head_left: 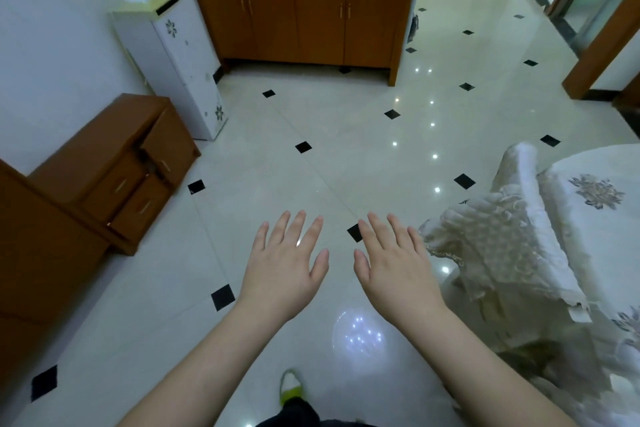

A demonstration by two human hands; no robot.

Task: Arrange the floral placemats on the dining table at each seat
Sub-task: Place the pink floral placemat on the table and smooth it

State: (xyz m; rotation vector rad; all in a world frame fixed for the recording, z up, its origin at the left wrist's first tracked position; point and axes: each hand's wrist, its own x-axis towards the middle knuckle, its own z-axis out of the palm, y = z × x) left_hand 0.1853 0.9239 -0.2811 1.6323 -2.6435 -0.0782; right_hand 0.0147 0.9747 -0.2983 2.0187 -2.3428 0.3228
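My left hand [284, 270] and my right hand [394, 270] are stretched out side by side, palms down over the tiled floor, fingers spread, holding nothing. The dining table [602, 236] shows at the right edge, round and covered in a white cloth with grey flower prints. A chair [498, 253] draped in a cream lace cover stands against it, just right of my right hand. I see no separate placemat in view.
A low brown drawer cabinet [114, 170] stands at the left wall, with a white narrow cabinet [173, 62] behind it. A wide wooden sideboard [301, 7] lines the far wall. A doorway frame [602, 35] is at the far right. My green shoe [292, 386] shows below.
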